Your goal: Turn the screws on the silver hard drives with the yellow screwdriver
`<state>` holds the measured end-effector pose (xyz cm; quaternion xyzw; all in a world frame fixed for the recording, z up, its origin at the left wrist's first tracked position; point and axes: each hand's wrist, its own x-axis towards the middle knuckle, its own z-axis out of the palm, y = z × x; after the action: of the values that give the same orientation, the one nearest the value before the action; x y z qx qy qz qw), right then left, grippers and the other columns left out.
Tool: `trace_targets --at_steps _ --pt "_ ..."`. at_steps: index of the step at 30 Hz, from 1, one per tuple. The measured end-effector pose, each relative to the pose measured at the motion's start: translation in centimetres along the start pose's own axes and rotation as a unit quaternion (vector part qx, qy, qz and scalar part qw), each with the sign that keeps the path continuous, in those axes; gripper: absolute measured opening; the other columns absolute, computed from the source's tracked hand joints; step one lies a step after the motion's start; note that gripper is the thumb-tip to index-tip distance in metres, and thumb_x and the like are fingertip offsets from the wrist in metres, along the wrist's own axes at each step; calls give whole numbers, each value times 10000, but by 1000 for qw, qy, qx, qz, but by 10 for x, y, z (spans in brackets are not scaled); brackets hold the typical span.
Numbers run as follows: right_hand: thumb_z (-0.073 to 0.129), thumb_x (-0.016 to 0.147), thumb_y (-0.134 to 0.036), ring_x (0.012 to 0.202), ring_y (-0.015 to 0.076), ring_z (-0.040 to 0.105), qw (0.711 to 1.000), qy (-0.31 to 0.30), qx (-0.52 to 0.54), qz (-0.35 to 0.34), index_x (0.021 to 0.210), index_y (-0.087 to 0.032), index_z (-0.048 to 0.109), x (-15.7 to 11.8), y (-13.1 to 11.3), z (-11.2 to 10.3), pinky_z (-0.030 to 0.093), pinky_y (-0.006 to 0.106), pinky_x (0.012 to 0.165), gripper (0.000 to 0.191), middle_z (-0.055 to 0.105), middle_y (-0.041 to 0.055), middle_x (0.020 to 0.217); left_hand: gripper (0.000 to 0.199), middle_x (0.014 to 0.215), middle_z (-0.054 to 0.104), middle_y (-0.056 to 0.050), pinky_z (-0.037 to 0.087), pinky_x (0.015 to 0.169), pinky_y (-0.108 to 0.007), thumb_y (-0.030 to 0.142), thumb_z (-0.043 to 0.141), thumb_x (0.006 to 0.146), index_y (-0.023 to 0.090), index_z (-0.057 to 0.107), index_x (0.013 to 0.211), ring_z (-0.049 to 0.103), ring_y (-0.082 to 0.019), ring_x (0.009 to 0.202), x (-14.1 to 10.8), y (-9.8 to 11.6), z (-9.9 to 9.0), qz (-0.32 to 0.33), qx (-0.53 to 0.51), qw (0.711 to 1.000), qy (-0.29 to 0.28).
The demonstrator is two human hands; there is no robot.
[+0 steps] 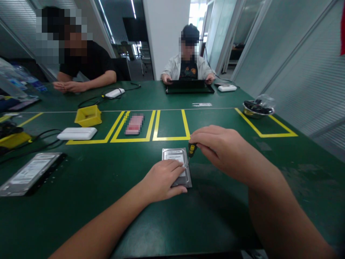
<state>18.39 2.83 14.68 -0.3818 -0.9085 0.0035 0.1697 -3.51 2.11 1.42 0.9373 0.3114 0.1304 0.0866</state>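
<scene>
Head view: left hand (163, 180), thumb and fingers apart, laid over hard drive (174, 155), silver rectangular slab with paper-like label, on smooth green bench (81, 187); screwdriver (192, 149), black-and-yellow handle, slim shaft at the drive's right edge; right hand (221, 145), grip clamped on handle. Step apparently screw-turning; next move likely calls for steady, aligned pressure.

Behind the green table (94, 172) stands a white pillar (168, 39); left of the pillar hangs a dark screen (134, 29); right of it glows a bright window (196, 14). Slatted blinds (315, 86) stretch farther right of the pillar.
</scene>
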Motion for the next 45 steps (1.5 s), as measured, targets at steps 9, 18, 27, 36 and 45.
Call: trace_targets --at_steps 9,18,27,36,45 --pt "497 954 -191 885 204 607 1000 -10 1 23 1014 -138 692 -1 -2 -2 485 341 785 210 637 91 973 581 1281 622 -127 465 1024 -478 596 574 869 169 543 1261 573 -314 1199 0 0 -1 -1 -5 1000 2" --pt "492 949 -155 912 199 615 1000 -8 3 7 984 -139 698 0 -1 -1 489 328 810 209 651 99 1011 563 1248 634 -130 478 1005 -475 589 574 870 165 556 1241 580 -313 1189 1 1 -2 1 -4 1000 5" --pt "478 909 -65 976 226 643 1000 9 4 -12 1021 -142 701 -2 2 2 492 333 830 261 705 103 1067 582 1277 625 -129 467 1020 -479 595 568 872 167 546 1266 576 -314 1197 0 0 -1 -1 -5 1000 2" --pt "493 922 -104 913 216 635 1000 -11 5 1 1005 -123 698 0 -1 0 486 330 801 222 686 105 990 581 1269 630 -131 475 1012 -478 594 574 868 164 556 1258 579 -311 1195 0 0 0 1 -1 1000 6" --pt "503 953 -188 852 188 604 1000 -11 8 11 994 -138 692 0 -2 -2 475 313 749 200 641 91 955 564 1242 640 -133 483 1000 -473 584 582 865 163 564 1240 585 -311 1186 0 0 -1 3 -1 1000 12"
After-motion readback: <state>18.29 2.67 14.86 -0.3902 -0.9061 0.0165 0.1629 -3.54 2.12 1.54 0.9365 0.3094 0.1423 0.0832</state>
